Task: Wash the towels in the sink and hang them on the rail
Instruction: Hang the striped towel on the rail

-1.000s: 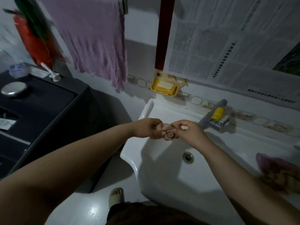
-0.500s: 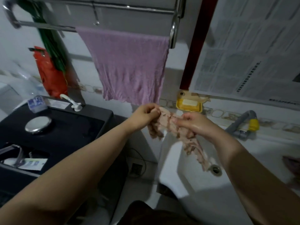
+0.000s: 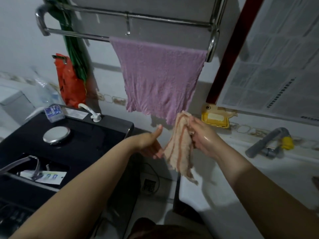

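Head view: right hand (image 3: 204, 140) pinches the striped peach towel (image 3: 179, 149) near its upper edge, so the cloth hangs free above the gap between the sink (image 3: 259, 180) and the black appliance (image 3: 82, 144), probably to let it unfurl before hanging. Left hand (image 3: 150, 144) is beside the towel, palm up, fingers relaxed and straight, thumb raised, holding nothing; likely placed to catch a second corner. Purple towel (image 3: 160, 80) is draped over the right portion of the chrome rail (image 3: 77, 33); the bare left stretch looks like the intended spot. Grey tap (image 3: 269, 142) is to the right.
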Tool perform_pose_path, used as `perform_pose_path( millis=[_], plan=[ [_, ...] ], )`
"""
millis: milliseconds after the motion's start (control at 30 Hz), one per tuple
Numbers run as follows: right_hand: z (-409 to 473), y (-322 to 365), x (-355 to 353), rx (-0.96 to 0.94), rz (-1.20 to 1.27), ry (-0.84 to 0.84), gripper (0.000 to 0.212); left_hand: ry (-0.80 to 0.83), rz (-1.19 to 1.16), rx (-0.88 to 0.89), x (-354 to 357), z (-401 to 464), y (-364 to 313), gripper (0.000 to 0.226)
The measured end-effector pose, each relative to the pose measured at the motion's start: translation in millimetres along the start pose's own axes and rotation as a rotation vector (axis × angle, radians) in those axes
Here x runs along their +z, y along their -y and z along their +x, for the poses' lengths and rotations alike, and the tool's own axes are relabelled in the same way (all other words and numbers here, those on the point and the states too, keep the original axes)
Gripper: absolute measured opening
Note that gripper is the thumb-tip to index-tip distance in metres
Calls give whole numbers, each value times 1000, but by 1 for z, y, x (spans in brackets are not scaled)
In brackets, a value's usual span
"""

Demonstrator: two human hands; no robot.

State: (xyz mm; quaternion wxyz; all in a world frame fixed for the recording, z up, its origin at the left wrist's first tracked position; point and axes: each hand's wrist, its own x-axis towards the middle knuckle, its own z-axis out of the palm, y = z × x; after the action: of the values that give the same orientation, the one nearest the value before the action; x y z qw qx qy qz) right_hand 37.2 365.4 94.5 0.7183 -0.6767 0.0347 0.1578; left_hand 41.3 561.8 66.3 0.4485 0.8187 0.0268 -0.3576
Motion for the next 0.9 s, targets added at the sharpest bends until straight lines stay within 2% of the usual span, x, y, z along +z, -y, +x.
perform_pose_path(
  millis=[67,133,233,267,333,367,433,500,567,600,633,700,767,833,900],
  plan=[
    [1,-7,9,29,5,32,36,264,-255,10,8,7,14,103],
    [0,-10,16,29,-1,61,36,293,-599,61,14,18,20,88],
    [-1,-17,20,32,-60,69,29,46,-1032,153,8,23,14,37],
    [-3,-20,20,29,-90,69,27,-22,-1129,174,5,20,8,27],
    [-9,-27,16,37,-98,55,26,-189,-1222,195,-5,15,2,23],
    [-12,-34,13,84,-64,48,26,-292,-1214,221,-11,14,1,22],
    [-20,-48,8,264,-79,34,26,-452,-1051,298,-26,10,-2,23],
    [-19,-64,5,387,-394,32,24,-493,-780,393,-39,2,-7,23],
    [-11,-73,6,317,-631,-109,25,-485,-518,519,-46,-9,-16,24],
    [-5,-72,11,265,-582,-131,30,-474,-430,584,-48,-17,-22,24],
    [1,-68,17,259,-412,-127,43,-465,-366,630,-50,-22,-28,23],
    [15,-61,32,388,-11,16,76,-438,-289,692,-53,-32,-38,22],
    [24,-57,50,481,198,136,97,-430,-255,706,-60,-39,-41,22],
    [28,-51,61,493,373,154,88,-430,-254,651,-70,-45,-37,22],
    [29,-42,71,445,532,119,61,-438,-308,573,-80,-48,-28,23]
  ],
)
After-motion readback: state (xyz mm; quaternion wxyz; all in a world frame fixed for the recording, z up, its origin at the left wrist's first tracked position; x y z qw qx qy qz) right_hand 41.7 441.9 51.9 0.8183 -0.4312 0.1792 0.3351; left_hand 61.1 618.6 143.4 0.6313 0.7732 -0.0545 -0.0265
